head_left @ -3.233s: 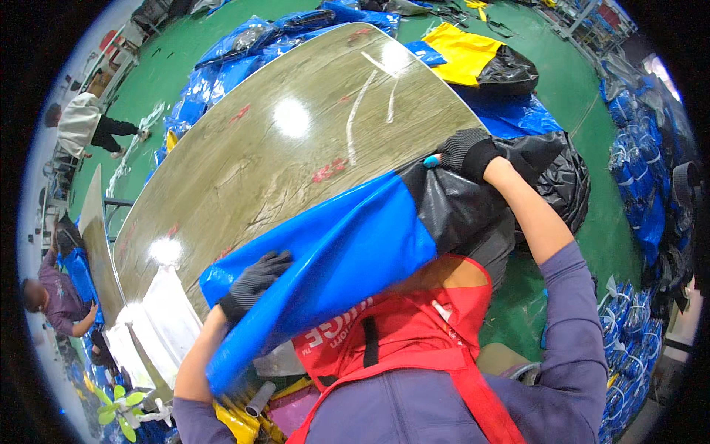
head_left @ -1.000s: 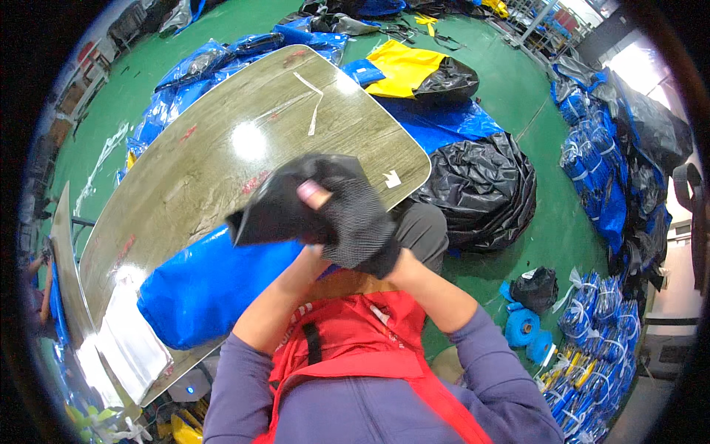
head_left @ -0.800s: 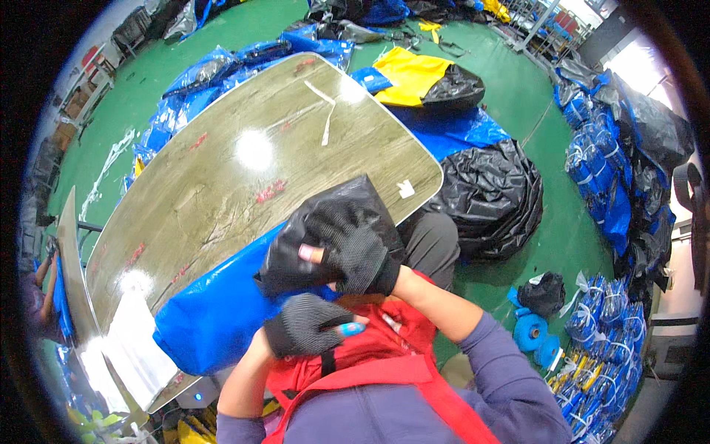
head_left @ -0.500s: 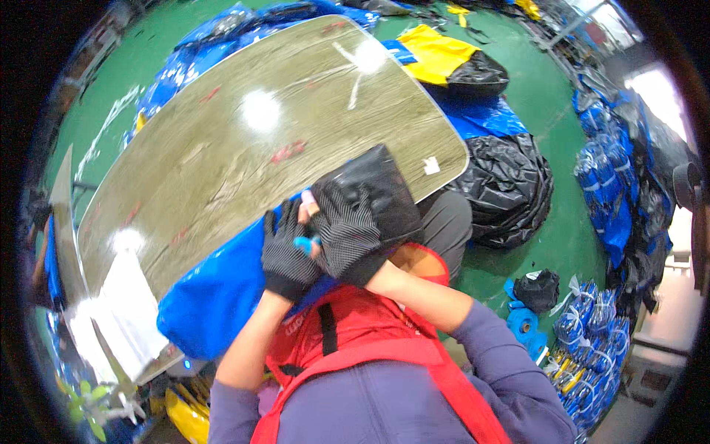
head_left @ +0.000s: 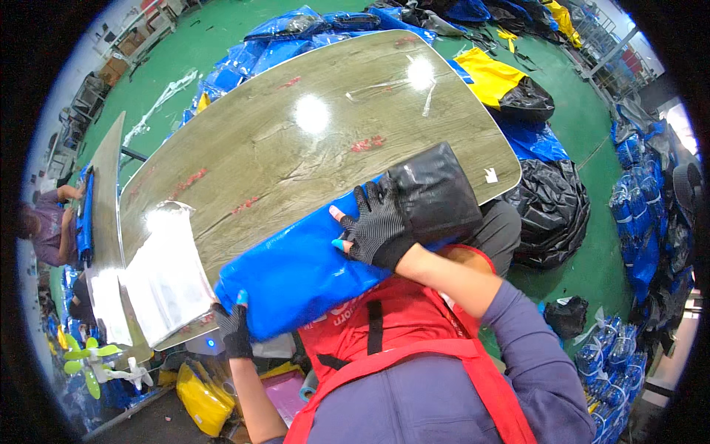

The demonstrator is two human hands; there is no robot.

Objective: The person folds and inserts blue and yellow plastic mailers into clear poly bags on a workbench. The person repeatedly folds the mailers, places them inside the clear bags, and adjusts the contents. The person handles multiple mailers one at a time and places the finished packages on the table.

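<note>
A blue bag (head_left: 296, 270) is lying across the near edge of the long wood-grain table (head_left: 296, 140), low in the middle of the frame, with its black end (head_left: 436, 194) folded up to the right of centre. The right hand (head_left: 376, 228), in a dark fingerless glove, is pressing flat on the blue material just beside the black part, fingers spread and pointing toward the upper left; its palm is hidden against the bag. The left hand (head_left: 235, 329), gloved the same way, is gripping the lower left corner of the bag at the bottom left of centre, but the fingers are curling under the edge, so how far they are closing is hard to tell. The person's red apron (head_left: 384, 333) is covering the bag's near edge and whatever is lying below it.

A stack of clear plastic sleeves (head_left: 166, 274) is sitting on the table's left end, glare washing out its detail. Black bags (head_left: 551, 211) are heaped on the green floor at the right, partly cut off by the table. At the far left rim, another person (head_left: 46, 229) is bending over a second table, badly distorted by the lens.
</note>
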